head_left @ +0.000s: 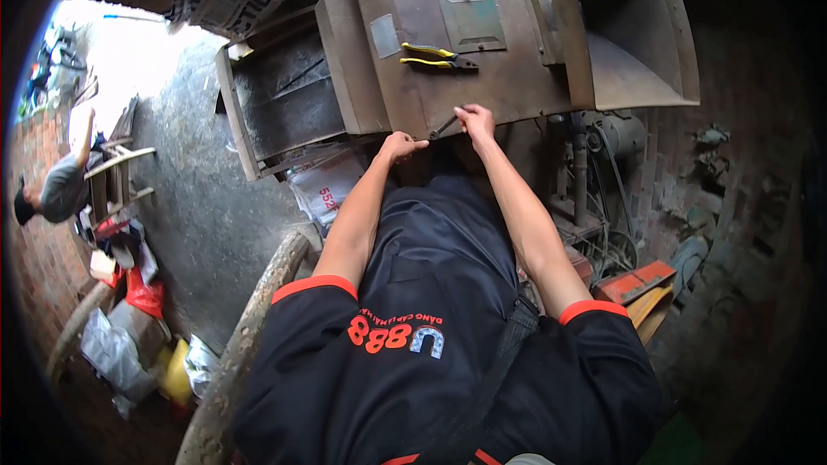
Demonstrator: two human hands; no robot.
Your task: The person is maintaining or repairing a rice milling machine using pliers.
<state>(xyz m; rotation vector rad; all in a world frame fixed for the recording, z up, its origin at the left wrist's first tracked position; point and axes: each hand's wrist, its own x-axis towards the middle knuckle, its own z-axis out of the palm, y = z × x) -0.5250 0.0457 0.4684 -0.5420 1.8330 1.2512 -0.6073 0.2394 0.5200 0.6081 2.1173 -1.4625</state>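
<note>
My right hand (475, 124) grips a dark wrench (446, 126), which slants down to the left along the front edge of a rusty metal machine housing (520, 30). At that edge, my left hand (401, 145) has curled fingers beside the wrench's lower end; what they hold is too small to make out. Above both hands, yellow-handled pliers (431, 58) lie on the housing, below a small greenish plate (470, 19).
A metal trough (276, 103) adjoins the housing's left. A motor with belts (616, 133) sits below right, near orange metal parts (633, 282). A worn rail (241, 344) runs by my left side. At far left, another person (53, 185) is beside a wooden frame and bags.
</note>
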